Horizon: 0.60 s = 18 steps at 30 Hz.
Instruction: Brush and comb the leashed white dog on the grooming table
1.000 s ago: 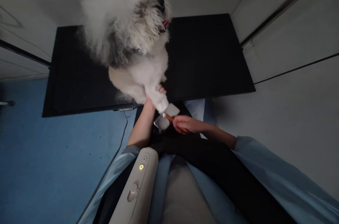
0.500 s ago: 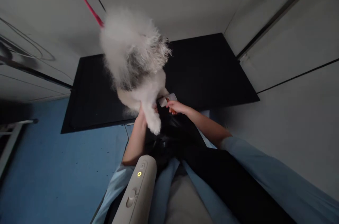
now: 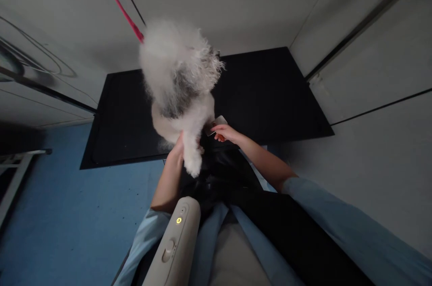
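A fluffy white dog [image 3: 178, 63] with a greyish face is on the black table. My left hand [image 3: 178, 145] is closed around its front leg [image 3: 193, 153], whose paw points down toward me over the near edge; the leg covers some of my fingers. My right hand [image 3: 225, 133] grips a slicker brush [image 3: 220, 120] with a pale flat head, held low beside the dog's other front leg. The brush's handle is mostly hidden by my fingers, and its head is partly behind the dog's fur.
The black grooming table [image 3: 270, 92] stands against a grey wall. A pink lead [image 3: 118, 2] runs up from the dog's neck. In the foreground rises a pale dryer [image 3: 178, 241] with a lit yellow button. A white frame [image 3: 16, 178] stands left on the blue floor [image 3: 77, 214].
The view has shifted slightly, so the dog and table appear a little further right. My right hand has turned over the brush, hiding its orange-brown handle. My left hand keeps its hold.
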Tool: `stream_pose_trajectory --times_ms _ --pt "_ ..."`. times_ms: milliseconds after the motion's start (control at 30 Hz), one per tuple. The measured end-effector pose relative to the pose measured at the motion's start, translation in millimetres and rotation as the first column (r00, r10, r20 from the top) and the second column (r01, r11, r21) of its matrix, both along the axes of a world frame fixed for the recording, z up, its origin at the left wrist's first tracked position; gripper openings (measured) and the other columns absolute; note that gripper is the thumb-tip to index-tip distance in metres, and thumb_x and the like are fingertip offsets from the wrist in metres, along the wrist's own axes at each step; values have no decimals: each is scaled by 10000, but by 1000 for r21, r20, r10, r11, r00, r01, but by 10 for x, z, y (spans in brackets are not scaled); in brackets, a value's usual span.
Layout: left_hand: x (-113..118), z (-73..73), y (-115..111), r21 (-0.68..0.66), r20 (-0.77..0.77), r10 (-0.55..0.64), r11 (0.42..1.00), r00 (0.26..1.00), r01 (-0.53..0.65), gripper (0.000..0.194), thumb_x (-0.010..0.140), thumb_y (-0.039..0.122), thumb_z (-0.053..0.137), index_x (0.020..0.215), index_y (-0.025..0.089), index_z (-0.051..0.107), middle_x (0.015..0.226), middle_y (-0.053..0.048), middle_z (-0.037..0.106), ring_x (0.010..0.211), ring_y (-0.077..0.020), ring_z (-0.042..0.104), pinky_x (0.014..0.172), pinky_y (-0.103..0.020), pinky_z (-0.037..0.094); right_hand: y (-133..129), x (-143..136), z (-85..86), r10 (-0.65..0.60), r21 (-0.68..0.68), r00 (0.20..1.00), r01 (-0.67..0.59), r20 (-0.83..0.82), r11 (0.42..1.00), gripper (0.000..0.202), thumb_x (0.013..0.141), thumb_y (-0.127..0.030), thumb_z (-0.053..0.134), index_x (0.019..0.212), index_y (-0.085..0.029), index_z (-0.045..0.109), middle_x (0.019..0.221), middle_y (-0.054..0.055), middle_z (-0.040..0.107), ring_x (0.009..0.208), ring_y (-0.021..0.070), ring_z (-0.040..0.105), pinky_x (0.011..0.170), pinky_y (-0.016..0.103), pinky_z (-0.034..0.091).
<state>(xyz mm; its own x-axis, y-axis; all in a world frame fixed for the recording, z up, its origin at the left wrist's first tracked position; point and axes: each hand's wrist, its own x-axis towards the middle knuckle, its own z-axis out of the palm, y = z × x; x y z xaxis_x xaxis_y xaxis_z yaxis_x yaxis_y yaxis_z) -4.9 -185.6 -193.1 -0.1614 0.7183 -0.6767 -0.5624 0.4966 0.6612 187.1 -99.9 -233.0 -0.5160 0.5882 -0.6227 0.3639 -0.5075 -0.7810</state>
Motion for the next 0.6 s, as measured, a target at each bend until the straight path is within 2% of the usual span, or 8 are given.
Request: stream_pose_trajectory --times_ms 67,200,267,367,500,533,600 --pt "-33 -1 -17 17 35 -9 1000 999 9 459 874 590 514 595 226 532 409 -3 460 356 -118 395 386 -280 351 -95 89 11 42 -32 999 -42 19 999 249 939 -62 479 1085 -157 658 520 -44 616 382 59 510 389 145 352" --pt "-74 -44 -73 -34 57 -25 999 998 27 480 876 585 513 565 220 502 393 -6 471 333 -106 398 344 -252 323 -267 256 7 160 -124 985 -151 64 981 261 948 -90 449 1092 -140 661 537 -19 637 391 77 532 358 153 335" --pt "-66 -80 -104 -50 55 -20 998 998 23 461 873 558 530 554 227 493 386 1 466 319 -98 383 331 -246 311 -252 250 4 168 -89 986 -166 21 982 254 958 -110 447 1089 -145 662 565 -18 652 404 71 532 369 148 346" --pt "-52 -123 -146 -50 73 -29 998 997 33 440 867 546 542 556 238 497 380 5 460 322 -104 389 326 -250 323 -154 191 -23 68 15 997 -67 -22 998 262 953 -84 449 1104 -157 649 599 -33 661 420 49 524 422 133 388" --pt "-98 -155 -202 -15 75 -23 1000 997 24 405 889 518 532 609 228 567 405 6 487 356 -120 424 364 -260 384 -67 209 -51 177 -39 983 -175 51 984 236 933 -93 469 1035 -144 675 573 -21 646 412 59 516 426 146 386" --pt "-114 -162 -211 -8 68 -17 1000 998 17 394 895 513 531 636 223 591 413 6 492 370 -127 442 385 -266 404 -29 193 -41 157 -3 986 -157 59 988 242 939 -108 464 1047 -144 678 580 -18 646 423 61 519 434 148 389" --pt "-132 -172 -220 -4 45 16 1000 999 -16 384 895 522 536 686 213 627 421 3 487 399 -147 475 420 -285 433 113 59 15 31 201 997 -44 66 979 259 942 -121 472 1101 -144 675 597 -25 645 466 64 531 489 156 420"
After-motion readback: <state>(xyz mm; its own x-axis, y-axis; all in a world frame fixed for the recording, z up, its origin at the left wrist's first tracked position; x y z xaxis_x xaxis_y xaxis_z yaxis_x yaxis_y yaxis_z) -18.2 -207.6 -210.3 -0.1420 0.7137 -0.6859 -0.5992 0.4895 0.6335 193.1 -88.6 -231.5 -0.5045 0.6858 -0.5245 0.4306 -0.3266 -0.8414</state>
